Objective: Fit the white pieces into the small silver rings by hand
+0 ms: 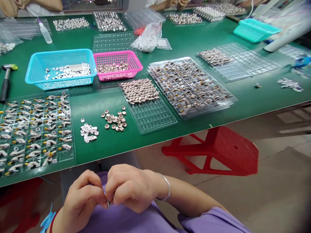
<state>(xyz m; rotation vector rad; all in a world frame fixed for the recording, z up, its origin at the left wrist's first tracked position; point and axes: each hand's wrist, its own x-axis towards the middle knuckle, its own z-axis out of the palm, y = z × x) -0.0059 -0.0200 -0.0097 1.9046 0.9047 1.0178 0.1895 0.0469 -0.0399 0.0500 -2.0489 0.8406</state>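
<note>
Close to my lap, both hands meet with bent, pinched fingers. Between them sits a small part (108, 204), greyish with a bit of yellow, mostly hidden by the fingertips. My left hand (84, 195) grips it from one side, and my right hand (133, 187) closes on it from the other. Ahead on the green table (97, 150) lie a pile of small white discs (89, 132) and a group of small round brown-rimmed caps (116, 119). To their left, a clear tray (73, 152) holds rows of curved white earphone-like pieces with yellow ends (34, 146).
Behind the piles stand a blue basket (59, 85) and a pink basket (116, 77). Stacked filled trays (191, 87) and a partly filled tray (155, 119) lie to the right. A hammer (5, 82) rests at left. A red stool (235, 149) stands below the table edge. Other people sit opposite.
</note>
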